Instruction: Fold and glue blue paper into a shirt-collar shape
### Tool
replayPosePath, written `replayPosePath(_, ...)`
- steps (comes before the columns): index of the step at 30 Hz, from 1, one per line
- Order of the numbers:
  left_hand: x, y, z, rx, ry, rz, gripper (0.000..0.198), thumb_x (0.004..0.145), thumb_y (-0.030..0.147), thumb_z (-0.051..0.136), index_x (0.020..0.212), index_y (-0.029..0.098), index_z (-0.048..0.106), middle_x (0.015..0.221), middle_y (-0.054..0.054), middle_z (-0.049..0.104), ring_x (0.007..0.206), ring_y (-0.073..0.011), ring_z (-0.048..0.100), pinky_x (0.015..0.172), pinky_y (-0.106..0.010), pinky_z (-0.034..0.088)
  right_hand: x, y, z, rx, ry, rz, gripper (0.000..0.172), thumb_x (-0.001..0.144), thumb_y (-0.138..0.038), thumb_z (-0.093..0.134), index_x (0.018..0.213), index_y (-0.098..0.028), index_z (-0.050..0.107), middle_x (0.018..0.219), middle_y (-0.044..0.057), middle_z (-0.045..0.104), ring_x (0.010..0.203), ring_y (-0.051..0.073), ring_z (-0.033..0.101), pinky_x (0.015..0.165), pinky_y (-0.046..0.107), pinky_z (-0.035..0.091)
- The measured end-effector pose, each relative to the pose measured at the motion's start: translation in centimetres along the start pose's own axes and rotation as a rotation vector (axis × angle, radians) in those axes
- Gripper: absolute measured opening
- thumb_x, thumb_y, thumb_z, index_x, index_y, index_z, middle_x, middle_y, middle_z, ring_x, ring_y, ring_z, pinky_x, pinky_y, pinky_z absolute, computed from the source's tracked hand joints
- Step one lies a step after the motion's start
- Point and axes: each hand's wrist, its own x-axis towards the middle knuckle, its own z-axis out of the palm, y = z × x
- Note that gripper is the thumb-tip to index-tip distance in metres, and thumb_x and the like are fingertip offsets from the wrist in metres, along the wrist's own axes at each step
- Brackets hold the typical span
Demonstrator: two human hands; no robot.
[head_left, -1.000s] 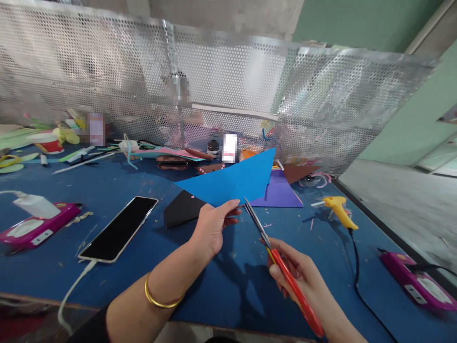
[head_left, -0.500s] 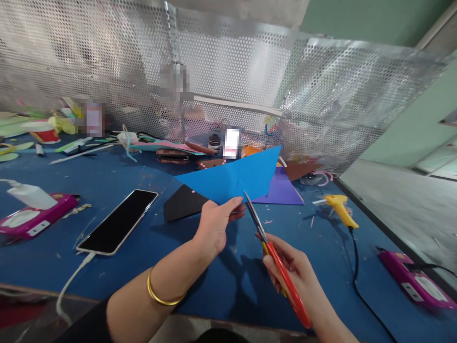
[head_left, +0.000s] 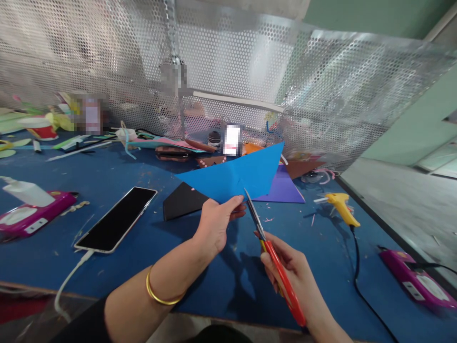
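Observation:
My left hand (head_left: 214,225) pinches the lower edge of a bright blue paper sheet (head_left: 237,174) and holds it up above the blue table (head_left: 143,228). My right hand (head_left: 290,271) grips red-handled scissors (head_left: 274,261). The scissor blades point up and touch the paper's lower edge just right of my left thumb. A gold bangle sits on my left wrist.
A black phone (head_left: 116,218) on a white cable lies at left, a black paper piece (head_left: 180,200) and a purple sheet (head_left: 282,188) under the blue one. A yellow glue gun (head_left: 341,208) lies at right. Pink devices (head_left: 32,216) (head_left: 416,281) flank both sides. A perforated metal screen (head_left: 228,81) backs the table.
The scissors have moved up and slightly left, so the blades now meet the blue paper's edge. My left hand keeps its hold on the paper, raised a little.

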Motion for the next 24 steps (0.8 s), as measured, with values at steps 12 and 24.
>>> replayPosePath(12,0.10,-0.13,-0.08,0.012,-0.009,-0.006,0.022,0.054,0.022,0.089,0.057,0.009,0.071,0.056,-0.007,0.067,0.058,-0.0175,0.066,0.065,-0.032,0.059,-0.25,0.27,0.34,0.033,0.032,-0.018,0.072,0.072,-0.062,0.077,0.127,-0.017,0.068,0.047,-0.008,0.042,0.040,0.008,0.034,0.036,0.020,0.030)
replayPosePath(24,0.11,-0.07,0.02,0.014,-0.001,-0.003,0.016,0.058,0.019,0.085,0.058,0.008,0.072,0.056,-0.007,0.068,0.057,-0.0162,0.066,0.064,-0.031,0.059,-0.21,0.67,0.40,0.019,0.051,-0.020,0.068,0.073,-0.061,0.076,0.125,-0.019,0.069,0.044,-0.008,0.040,0.038,0.008,0.035,0.034,0.020,0.030)
